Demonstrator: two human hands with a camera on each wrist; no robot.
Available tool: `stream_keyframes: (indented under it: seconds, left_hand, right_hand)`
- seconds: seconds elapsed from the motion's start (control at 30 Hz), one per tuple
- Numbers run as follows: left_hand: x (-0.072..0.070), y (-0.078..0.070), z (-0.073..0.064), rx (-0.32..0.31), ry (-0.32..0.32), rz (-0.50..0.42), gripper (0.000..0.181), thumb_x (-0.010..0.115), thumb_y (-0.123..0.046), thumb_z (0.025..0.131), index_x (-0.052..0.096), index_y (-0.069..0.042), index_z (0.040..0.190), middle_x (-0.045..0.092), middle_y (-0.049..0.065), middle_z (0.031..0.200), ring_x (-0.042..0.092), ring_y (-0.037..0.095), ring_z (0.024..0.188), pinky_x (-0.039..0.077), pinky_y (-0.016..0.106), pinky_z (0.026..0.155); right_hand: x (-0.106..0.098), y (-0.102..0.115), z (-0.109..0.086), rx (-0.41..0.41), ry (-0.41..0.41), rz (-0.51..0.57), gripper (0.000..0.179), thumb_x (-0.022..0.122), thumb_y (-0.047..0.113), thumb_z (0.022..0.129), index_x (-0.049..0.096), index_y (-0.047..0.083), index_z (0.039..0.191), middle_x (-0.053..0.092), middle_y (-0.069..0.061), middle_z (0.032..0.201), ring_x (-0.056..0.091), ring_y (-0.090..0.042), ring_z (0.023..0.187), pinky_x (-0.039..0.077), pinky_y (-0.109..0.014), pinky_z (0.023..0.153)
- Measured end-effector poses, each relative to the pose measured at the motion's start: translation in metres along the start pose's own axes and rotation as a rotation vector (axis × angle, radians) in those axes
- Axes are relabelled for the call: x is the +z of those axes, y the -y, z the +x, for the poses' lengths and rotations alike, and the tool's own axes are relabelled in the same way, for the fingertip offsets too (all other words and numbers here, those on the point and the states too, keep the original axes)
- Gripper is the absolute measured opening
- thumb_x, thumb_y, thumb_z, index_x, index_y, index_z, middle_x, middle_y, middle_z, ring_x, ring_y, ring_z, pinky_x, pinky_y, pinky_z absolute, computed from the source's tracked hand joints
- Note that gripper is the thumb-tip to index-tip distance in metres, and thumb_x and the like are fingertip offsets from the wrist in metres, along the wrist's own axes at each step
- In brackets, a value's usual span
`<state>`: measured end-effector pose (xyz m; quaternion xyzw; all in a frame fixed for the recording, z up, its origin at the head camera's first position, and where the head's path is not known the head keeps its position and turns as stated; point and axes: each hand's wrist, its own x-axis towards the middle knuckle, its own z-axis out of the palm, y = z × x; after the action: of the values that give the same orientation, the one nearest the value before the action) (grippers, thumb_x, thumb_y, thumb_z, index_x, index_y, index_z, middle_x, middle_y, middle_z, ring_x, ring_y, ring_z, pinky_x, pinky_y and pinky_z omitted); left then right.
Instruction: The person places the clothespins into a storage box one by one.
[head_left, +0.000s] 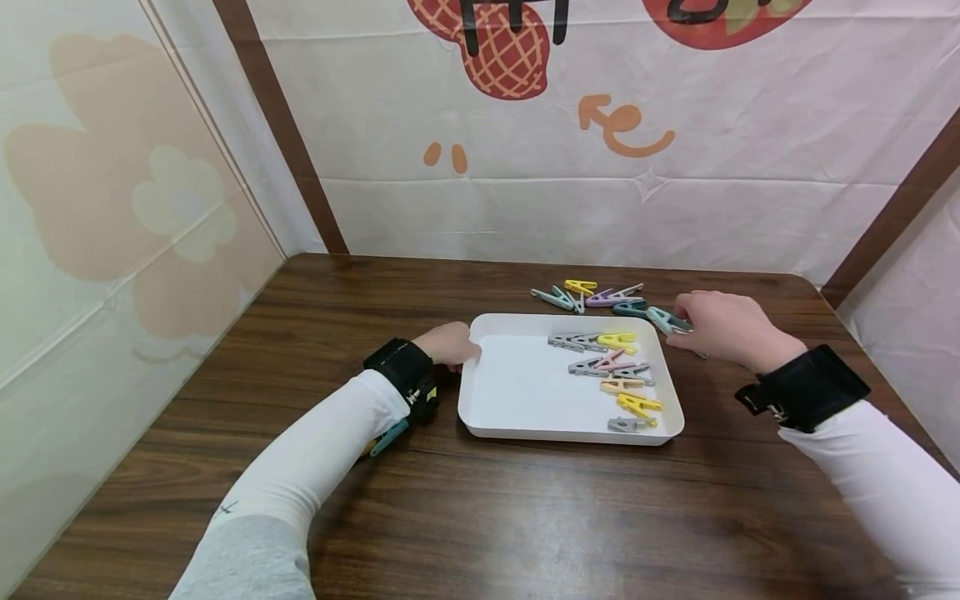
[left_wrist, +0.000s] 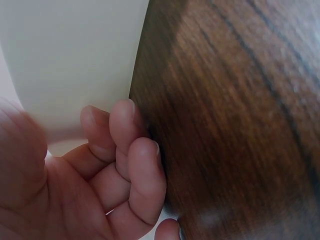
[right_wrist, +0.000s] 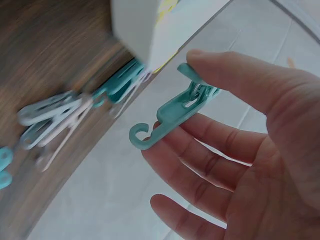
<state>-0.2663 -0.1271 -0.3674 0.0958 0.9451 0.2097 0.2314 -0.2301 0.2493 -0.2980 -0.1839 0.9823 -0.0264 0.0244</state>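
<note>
The white rectangular tray [head_left: 517,392] lies on the table with several grey, yellow, pink and orange clothespins [head_left: 617,386] along its right side. My left hand [head_left: 450,343] grips the tray's left wall; in the left wrist view its curled fingers [left_wrist: 145,175] lie against the outside. Beyond the tray's far right corner, my right hand [head_left: 723,329] pinches a teal clothespin [right_wrist: 182,107] between thumb and fingers. That clothespin has a hooked end, which points away from the palm in the right wrist view.
Behind the tray lies a loose group of teal, yellow, purple and grey clothespins [head_left: 592,296]. More clothespins, one of them teal [head_left: 390,436], show partly hidden beneath my left forearm. A printed cloth wall [head_left: 480,217] stands along the far edge of the wooden table [head_left: 480,517].
</note>
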Motion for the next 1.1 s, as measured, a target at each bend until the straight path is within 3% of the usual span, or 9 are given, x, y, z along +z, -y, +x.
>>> stream_keyframes:
  seconds: [0.3, 0.53, 0.63, 0.8, 0.97, 1.1]
  left_hand:
    - [0.003, 0.005, 0.006, -0.017, -0.003, 0.002, 0.02, 0.05, -0.013, 0.09, 0.065, 0.0, 0.089, 0.063, 0.009, 0.069, 0.059, 0.02, 0.063, 0.045, 0.029, 0.06]
    - [0.003, 0.004, 0.004, -0.01, -0.021, 0.008, 0.02, 0.051, -0.015, 0.091, 0.064, 0.0, 0.09, 0.061, 0.007, 0.067, 0.056, 0.018, 0.061, 0.042, 0.027, 0.058]
    - [0.003, 0.004, 0.004, -0.01, -0.02, -0.002, 0.02, 0.051, -0.015, 0.091, 0.064, 0.0, 0.091, 0.062, 0.008, 0.068, 0.056, 0.019, 0.061, 0.043, 0.027, 0.058]
    - [0.002, 0.002, 0.001, -0.001, -0.022, -0.005, 0.02, 0.05, -0.014, 0.091, 0.064, 0.0, 0.09, 0.062, 0.008, 0.068, 0.056, 0.019, 0.061, 0.043, 0.027, 0.059]
    - [0.001, 0.002, 0.0, -0.008, -0.02, 0.006, 0.02, 0.05, -0.015, 0.092, 0.063, 0.001, 0.091, 0.061, 0.007, 0.068, 0.056, 0.018, 0.062, 0.042, 0.027, 0.059]
    - [0.002, 0.002, 0.001, -0.012, -0.018, 0.009, 0.02, 0.05, -0.015, 0.092, 0.063, 0.001, 0.092, 0.061, 0.008, 0.069, 0.056, 0.018, 0.062, 0.043, 0.026, 0.059]
  right_hand:
    - [0.006, 0.044, 0.018, -0.179, -0.027, -0.06, 0.035, 0.078, 0.031, 0.08, 0.065, 0.005, 0.099, 0.062, -0.005, 0.086, 0.053, -0.017, 0.064, 0.046, -0.035, 0.056]
    - [0.018, 0.08, 0.033, -0.358, 0.014, -0.107, 0.031, 0.077, 0.028, 0.083, 0.064, 0.007, 0.101, 0.062, -0.004, 0.091, 0.055, -0.016, 0.069, 0.048, -0.033, 0.059]
    - [0.023, 0.093, 0.038, -0.407, 0.046, -0.133, 0.033, 0.077, 0.029, 0.083, 0.064, 0.007, 0.104, 0.062, -0.005, 0.094, 0.058, -0.018, 0.076, 0.05, -0.033, 0.066]
    - [0.031, 0.107, 0.046, -0.458, 0.116, -0.177, 0.038, 0.077, 0.024, 0.084, 0.064, 0.005, 0.114, 0.064, -0.007, 0.1, 0.062, -0.021, 0.087, 0.051, -0.035, 0.075]
    - [0.036, 0.113, 0.051, -0.477, 0.147, -0.226, 0.033, 0.077, 0.019, 0.083, 0.064, 0.005, 0.11, 0.062, -0.005, 0.094, 0.06, -0.021, 0.085, 0.05, -0.034, 0.074]
    - [0.038, 0.114, 0.054, -0.462, 0.174, -0.204, 0.03, 0.078, 0.018, 0.082, 0.064, 0.006, 0.105, 0.061, -0.004, 0.091, 0.056, -0.018, 0.079, 0.048, -0.032, 0.071]
